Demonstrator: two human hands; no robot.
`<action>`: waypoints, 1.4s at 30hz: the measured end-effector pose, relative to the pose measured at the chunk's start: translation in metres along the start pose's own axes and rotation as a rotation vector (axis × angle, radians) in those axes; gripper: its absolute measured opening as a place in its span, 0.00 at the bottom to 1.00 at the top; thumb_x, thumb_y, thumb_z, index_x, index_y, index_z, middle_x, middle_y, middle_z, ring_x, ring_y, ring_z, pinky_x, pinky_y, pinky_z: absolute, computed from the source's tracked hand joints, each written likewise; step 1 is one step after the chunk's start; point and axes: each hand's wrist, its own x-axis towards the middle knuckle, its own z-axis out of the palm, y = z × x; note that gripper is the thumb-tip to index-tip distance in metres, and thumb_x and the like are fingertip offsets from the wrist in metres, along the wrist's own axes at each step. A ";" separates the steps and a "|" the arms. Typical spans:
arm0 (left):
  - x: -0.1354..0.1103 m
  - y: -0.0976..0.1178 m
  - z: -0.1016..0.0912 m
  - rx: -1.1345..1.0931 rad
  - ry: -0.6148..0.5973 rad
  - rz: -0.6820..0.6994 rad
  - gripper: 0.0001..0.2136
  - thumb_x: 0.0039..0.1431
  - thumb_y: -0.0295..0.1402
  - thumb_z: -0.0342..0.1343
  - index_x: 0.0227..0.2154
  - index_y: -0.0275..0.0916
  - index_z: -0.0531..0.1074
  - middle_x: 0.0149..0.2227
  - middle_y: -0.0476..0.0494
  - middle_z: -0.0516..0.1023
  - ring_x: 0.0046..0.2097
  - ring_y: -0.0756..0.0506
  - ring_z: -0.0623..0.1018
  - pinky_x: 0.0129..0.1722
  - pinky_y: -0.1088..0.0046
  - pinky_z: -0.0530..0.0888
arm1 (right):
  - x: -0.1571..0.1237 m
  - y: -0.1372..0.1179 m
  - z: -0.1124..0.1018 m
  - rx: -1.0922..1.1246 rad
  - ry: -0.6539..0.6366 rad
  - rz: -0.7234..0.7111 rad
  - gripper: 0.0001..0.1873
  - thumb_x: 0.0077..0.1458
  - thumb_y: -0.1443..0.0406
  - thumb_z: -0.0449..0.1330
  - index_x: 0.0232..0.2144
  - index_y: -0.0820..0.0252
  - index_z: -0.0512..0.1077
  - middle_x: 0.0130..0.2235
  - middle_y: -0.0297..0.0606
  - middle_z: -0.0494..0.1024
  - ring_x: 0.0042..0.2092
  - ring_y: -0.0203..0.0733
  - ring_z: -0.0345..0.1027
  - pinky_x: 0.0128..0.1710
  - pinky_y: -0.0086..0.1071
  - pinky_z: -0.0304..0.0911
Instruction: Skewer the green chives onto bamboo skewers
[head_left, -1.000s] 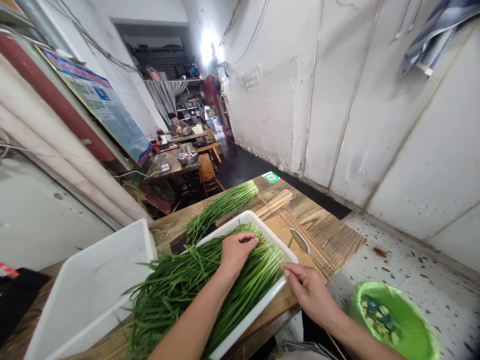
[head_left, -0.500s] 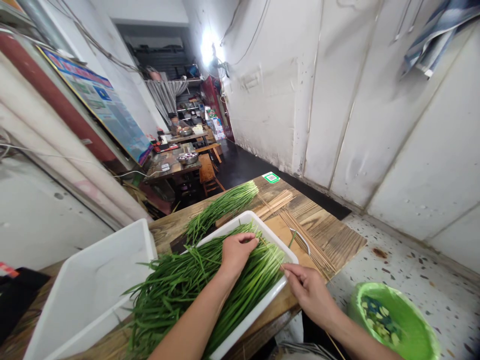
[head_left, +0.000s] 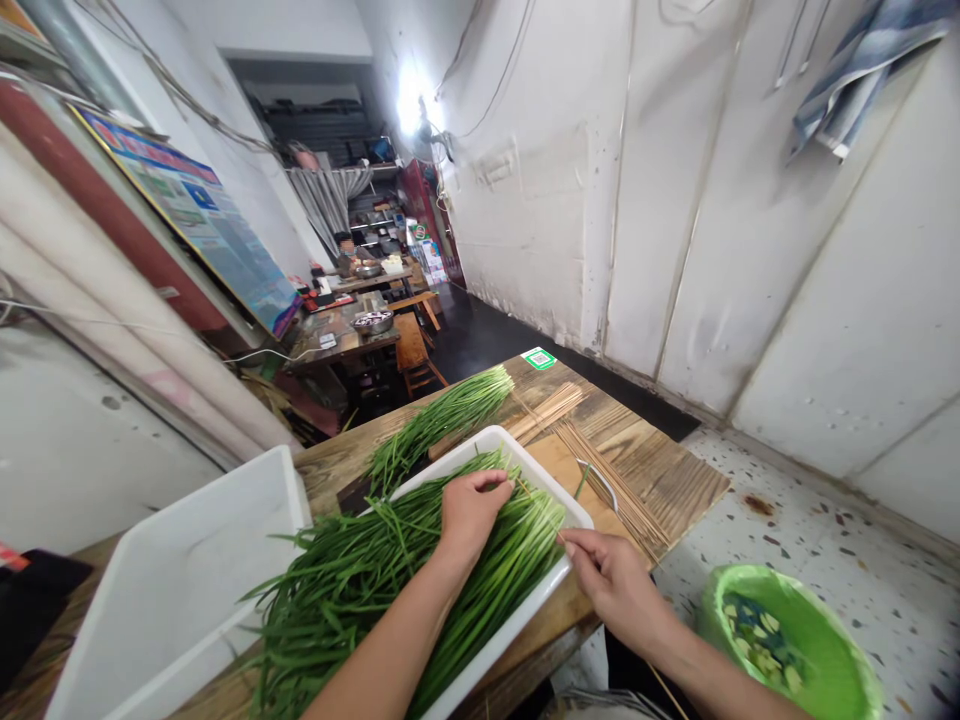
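A white tray (head_left: 501, 437) on the wooden table (head_left: 660, 470) holds a heap of long green chives (head_left: 360, 575). My left hand (head_left: 469, 510) rests on the chives near the tray's far end, its fingers curled down into the stalks. At the tray's right rim, my right hand (head_left: 611, 580) pinches a thin bamboo skewer whose tip points into the chives.
A second bundle of chives (head_left: 442, 415) lies beyond the tray. Loose bamboo skewers (head_left: 611, 480) spread over the table's right side. An empty white tub (head_left: 180, 580) stands at the left. A green-lined bin (head_left: 787, 645) with scraps sits on the floor at the right. Other tables stand far back.
Both hands stay where they were on the chives and at the tray's rim. The view has shifted slightly.
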 end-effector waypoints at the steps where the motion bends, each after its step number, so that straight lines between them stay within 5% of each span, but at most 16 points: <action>1: 0.000 0.000 0.000 0.000 0.001 0.002 0.11 0.40 0.35 0.59 0.28 0.35 0.77 0.30 0.44 0.80 0.32 0.45 0.77 0.35 0.71 0.71 | 0.000 0.000 0.000 -0.010 -0.001 0.002 0.16 0.56 0.64 0.47 0.26 0.63 0.72 0.21 0.32 0.67 0.24 0.36 0.59 0.24 0.26 0.54; 19: -0.007 -0.002 0.002 0.070 -0.021 0.093 0.10 0.42 0.35 0.58 0.28 0.37 0.78 0.29 0.46 0.80 0.31 0.45 0.76 0.34 0.71 0.71 | 0.005 -0.005 0.002 -0.018 0.006 0.013 0.14 0.56 0.65 0.47 0.21 0.61 0.65 0.19 0.28 0.54 0.22 0.34 0.50 0.20 0.25 0.47; 28: -0.002 0.011 -0.015 -0.026 -0.240 0.007 0.10 0.40 0.33 0.60 0.29 0.36 0.78 0.33 0.43 0.80 0.37 0.44 0.77 0.41 0.70 0.71 | 0.010 -0.004 0.003 -0.011 0.015 -0.010 0.15 0.56 0.64 0.48 0.24 0.62 0.69 0.20 0.30 0.61 0.23 0.35 0.56 0.22 0.25 0.52; 35: 0.004 0.004 -0.017 0.004 -0.177 0.038 0.10 0.43 0.36 0.58 0.28 0.37 0.78 0.32 0.43 0.80 0.36 0.43 0.77 0.41 0.68 0.71 | -0.001 0.001 0.003 0.003 0.041 -0.032 0.16 0.57 0.62 0.48 0.34 0.63 0.73 0.25 0.36 0.72 0.28 0.40 0.64 0.28 0.28 0.60; 42: 0.004 0.001 -0.013 0.048 -0.162 0.079 0.09 0.45 0.35 0.55 0.27 0.37 0.77 0.30 0.44 0.80 0.35 0.44 0.77 0.40 0.68 0.70 | -0.003 0.001 0.001 0.004 0.054 -0.036 0.16 0.57 0.61 0.49 0.32 0.62 0.75 0.26 0.37 0.75 0.29 0.41 0.67 0.29 0.29 0.62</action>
